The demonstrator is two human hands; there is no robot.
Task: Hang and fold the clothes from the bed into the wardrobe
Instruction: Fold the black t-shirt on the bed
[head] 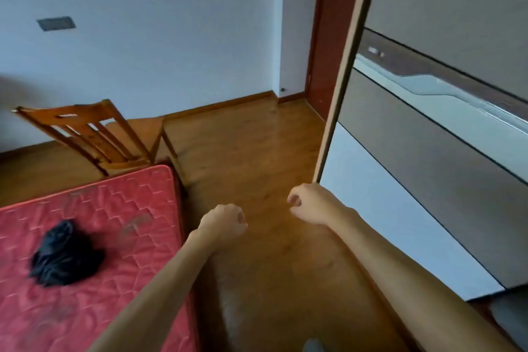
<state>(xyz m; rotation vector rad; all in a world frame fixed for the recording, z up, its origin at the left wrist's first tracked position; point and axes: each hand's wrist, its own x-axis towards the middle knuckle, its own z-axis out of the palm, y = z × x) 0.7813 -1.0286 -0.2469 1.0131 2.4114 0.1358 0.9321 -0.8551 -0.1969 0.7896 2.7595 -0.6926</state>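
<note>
From the head view we see both bare forearms stretched forward over the wooden floor (pixel 251 151). The left hand (pixel 225 223) is curled into a fist, its grip narrow and holding nothing, just beyond the corner edge of the bed (pixel 85 308). The right hand (pixel 307 203) is curled too, thumb and fingers bent inward with a small gap between them, its grip also narrow and empty, and it sits close to the lower edge of the wardrobe (pixel 428 151) sliding door; we cannot tell whether it touches the frame. The two hands are near each other but apart. The black garment (pixel 64 256) lies crumpled on the bed's red quilted mattress, to the left of the left forearm and well apart from both hands. The wardrobe fills the right side, its door panels grey and white with dark dividing lines. Behind the bed a wooden chair (pixel 94 134) stands against the pale wall (pixel 143 23), and a reddish-brown door (pixel 328 37) shows in the far corner
</note>
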